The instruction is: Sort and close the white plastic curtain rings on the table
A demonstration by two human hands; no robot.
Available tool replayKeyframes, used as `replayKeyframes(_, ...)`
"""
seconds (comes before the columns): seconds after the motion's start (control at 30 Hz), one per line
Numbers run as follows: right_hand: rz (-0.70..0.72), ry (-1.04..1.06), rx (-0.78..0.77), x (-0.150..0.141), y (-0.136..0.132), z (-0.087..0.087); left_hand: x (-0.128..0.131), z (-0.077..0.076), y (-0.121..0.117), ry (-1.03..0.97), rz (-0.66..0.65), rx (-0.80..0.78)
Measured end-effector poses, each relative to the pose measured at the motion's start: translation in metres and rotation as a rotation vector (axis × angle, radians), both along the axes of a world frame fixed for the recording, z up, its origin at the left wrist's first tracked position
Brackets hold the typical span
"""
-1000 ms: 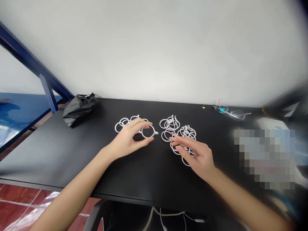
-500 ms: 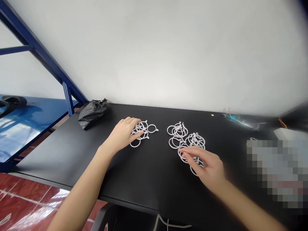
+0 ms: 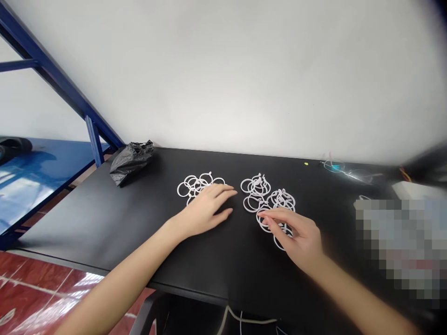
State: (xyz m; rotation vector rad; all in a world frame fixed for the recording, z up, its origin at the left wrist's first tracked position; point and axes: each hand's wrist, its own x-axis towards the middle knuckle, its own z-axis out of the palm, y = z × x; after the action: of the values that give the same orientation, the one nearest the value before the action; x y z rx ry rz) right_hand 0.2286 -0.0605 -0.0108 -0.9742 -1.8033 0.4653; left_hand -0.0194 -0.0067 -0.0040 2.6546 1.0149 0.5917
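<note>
White curtain rings with small knobs lie in two groups on the black table [image 3: 223,260]. My left hand [image 3: 206,207] is over the near right part of the left group of rings [image 3: 183,189], fingers stretched out to the right and thumb apart, with nothing visible in it. At the near side of the right group of rings [image 3: 256,186], my right hand [image 3: 300,235] pinches thumb and forefinger together at the rim of a white ring [image 3: 261,225]. That hand covers part of the rings under it.
A crumpled black plastic bag [image 3: 131,163] rests at the back left. Towards the back right are a clear plastic piece [image 3: 334,166] and a small yellow bit [image 3: 306,164]. A blurred patch hides things on the right. A pale cable [image 3: 251,321] hangs below the front edge.
My left hand has moved right across the left group, uncovering its left rings, and its fingers now point right. My right hand keeps its pinch at the same ring.
</note>
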Motion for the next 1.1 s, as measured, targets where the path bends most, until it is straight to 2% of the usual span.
replayKeyframes(0.07, 0.004, 0.003, 0.002, 0.000, 0.000, 0.001, 0.013, -0.005, -0.009, 0.041, -0.078, -0.026)
replayKeyframes(0.17, 0.018, 0.012, -0.008, -0.001, -0.001, 0.001, 0.024, -0.011, -0.016, 0.090, -0.114, -0.038)
replayKeyframes(0.47, 0.042, 0.031, -0.021, -0.001, -0.001, -0.001, 0.022, -0.013, -0.011, -0.048, -0.114, -0.214)
replayKeyframes(0.57, 0.048, 0.040, -0.023, -0.001, -0.001, -0.002, 0.021, -0.008, -0.012, -0.216, -0.119, -0.381)
replayKeyframes(0.73, 0.055, 0.053, -0.011, -0.001, -0.001, -0.002, 0.018, 0.000, -0.010, -0.525, -0.066, -0.863)
replayKeyframes(0.83, 0.066, 0.064, -0.007, -0.001, 0.000, -0.002, 0.016, 0.003, -0.008, -0.669, -0.047, -1.092)
replayKeyframes(0.93, 0.065, 0.065, -0.005, -0.001, 0.001, -0.003, 0.016, 0.004, -0.007, -0.760, -0.056, -1.201)
replayKeyframes(1.1, 0.061, 0.061, -0.010, -0.001, 0.000, -0.004, 0.015, 0.003, -0.007, -0.796, -0.131, -1.215)
